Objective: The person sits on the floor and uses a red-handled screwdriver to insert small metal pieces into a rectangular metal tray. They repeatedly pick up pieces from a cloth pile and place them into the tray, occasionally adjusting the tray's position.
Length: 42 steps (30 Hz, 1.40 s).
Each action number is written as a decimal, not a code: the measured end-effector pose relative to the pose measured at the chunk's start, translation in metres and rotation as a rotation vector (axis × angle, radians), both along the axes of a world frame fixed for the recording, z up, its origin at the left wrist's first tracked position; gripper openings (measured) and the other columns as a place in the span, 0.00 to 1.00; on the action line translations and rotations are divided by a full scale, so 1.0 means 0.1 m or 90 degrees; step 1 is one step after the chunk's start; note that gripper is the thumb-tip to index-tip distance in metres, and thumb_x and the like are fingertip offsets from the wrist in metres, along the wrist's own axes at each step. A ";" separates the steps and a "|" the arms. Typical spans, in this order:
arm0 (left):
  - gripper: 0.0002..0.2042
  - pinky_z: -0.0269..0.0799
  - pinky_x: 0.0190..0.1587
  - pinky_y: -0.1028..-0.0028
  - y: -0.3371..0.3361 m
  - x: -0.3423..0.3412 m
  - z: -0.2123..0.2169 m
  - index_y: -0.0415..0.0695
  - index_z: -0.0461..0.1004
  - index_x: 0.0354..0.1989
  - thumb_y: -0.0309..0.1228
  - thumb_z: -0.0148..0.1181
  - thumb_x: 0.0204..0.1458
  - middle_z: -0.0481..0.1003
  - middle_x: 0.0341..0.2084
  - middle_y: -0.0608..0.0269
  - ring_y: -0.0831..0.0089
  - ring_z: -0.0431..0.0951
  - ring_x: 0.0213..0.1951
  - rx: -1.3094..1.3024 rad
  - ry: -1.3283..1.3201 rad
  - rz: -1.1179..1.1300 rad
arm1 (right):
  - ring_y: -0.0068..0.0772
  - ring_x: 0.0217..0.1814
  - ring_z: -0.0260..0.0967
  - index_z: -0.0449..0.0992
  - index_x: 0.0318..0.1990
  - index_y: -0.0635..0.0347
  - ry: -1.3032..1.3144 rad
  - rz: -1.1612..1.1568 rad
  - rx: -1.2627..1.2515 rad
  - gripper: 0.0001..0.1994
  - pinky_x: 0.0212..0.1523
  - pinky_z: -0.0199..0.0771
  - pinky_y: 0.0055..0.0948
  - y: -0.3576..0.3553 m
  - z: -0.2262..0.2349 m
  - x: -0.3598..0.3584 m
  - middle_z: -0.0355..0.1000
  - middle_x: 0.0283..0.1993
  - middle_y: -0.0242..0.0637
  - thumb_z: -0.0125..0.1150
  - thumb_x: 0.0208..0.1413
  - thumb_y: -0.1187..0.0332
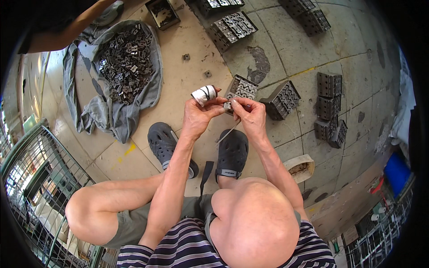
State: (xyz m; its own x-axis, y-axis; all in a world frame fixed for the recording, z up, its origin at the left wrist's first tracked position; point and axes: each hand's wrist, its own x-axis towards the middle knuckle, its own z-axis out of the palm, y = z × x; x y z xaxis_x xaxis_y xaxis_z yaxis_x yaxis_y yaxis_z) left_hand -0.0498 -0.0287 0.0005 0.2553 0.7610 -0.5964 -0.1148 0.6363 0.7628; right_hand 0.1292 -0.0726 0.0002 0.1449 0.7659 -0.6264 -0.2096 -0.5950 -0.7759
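Note:
My left hand [196, 117] and my right hand [253, 119] come together above the floor in front of my shoes. A small metal piece [228, 106] is pinched between my left thumb and fingers, and my right fingertips touch its side. White wrapping [204, 95] with a black band covers a finger of my left hand. From under my closed right hand a thin rod [228, 133] slants down; its upper end is hidden. Just beyond the hands stands a metal box [241, 83] packed with rows of small metal pieces, partly covered by my fingers.
Left lies a grey cloth [154, 82] under a heap of dark metal pieces [127, 62]. Similar filled boxes [282, 100] stand ahead and right. A box [163, 14], a white container [299, 168] and a wire cage [42, 172] surround me. Another person's arm [73, 29] reaches in upper left.

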 end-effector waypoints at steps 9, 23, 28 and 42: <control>0.17 0.87 0.40 0.69 -0.02 0.08 -0.13 0.35 0.77 0.55 0.18 0.70 0.57 0.84 0.35 0.53 0.69 0.86 0.32 -0.102 0.019 0.141 | 0.15 0.30 0.73 0.87 0.45 0.65 -0.152 0.031 0.120 0.07 0.30 0.72 0.19 -0.04 0.06 -0.04 0.81 0.35 0.29 0.73 0.59 0.77; 0.18 0.86 0.47 0.70 0.00 0.05 -0.17 0.34 0.79 0.54 0.15 0.71 0.54 0.84 0.38 0.56 0.72 0.85 0.41 0.065 0.173 -0.062 | 0.12 0.30 0.71 0.83 0.38 0.66 -0.221 0.085 0.056 0.06 0.30 0.71 0.20 -0.08 -0.02 -0.14 0.79 0.29 0.24 0.75 0.54 0.77; 0.15 0.84 0.45 0.71 0.09 0.07 -0.11 0.35 0.81 0.49 0.16 0.71 0.52 0.86 0.35 0.59 0.74 0.85 0.39 0.067 0.132 -0.101 | 0.16 0.27 0.72 0.81 0.37 0.66 -0.166 0.031 0.046 0.09 0.30 0.73 0.23 -0.04 -0.03 -0.10 0.78 0.26 0.31 0.77 0.53 0.74; 0.17 0.85 0.45 0.71 0.61 0.37 -0.46 0.34 0.80 0.49 0.16 0.72 0.50 0.86 0.36 0.56 0.73 0.86 0.39 0.154 0.267 -0.194 | 0.19 0.40 0.75 0.78 0.56 0.64 -0.315 0.106 0.049 0.16 0.45 0.77 0.24 -0.08 0.46 0.54 0.79 0.40 0.29 0.66 0.59 0.79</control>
